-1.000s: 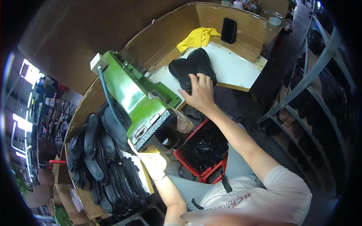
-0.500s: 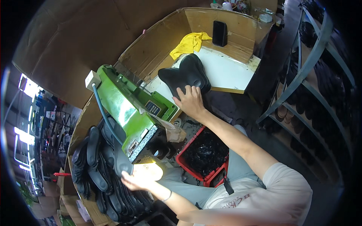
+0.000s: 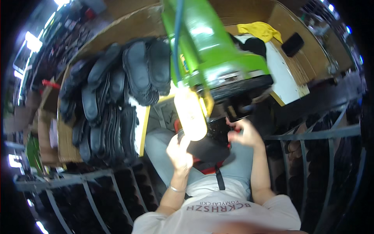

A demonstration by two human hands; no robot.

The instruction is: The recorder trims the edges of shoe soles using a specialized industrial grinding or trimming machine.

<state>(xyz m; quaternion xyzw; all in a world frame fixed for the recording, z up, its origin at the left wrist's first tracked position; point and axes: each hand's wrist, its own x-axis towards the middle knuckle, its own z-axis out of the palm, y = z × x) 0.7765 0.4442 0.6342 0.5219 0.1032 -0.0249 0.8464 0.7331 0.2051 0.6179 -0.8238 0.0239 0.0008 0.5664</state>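
Left hand pinches 1 black shoe sole; right hand curls beside it, grip impossible to tell; 2 lines of dark lettering cross the pale T-shirt

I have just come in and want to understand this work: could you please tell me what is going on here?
A person's left grip seems to hold a dark sole near a bright lamp, by a green machine. The right grip is near its other end; blur hides whether it touches. More soles are piled on the left.
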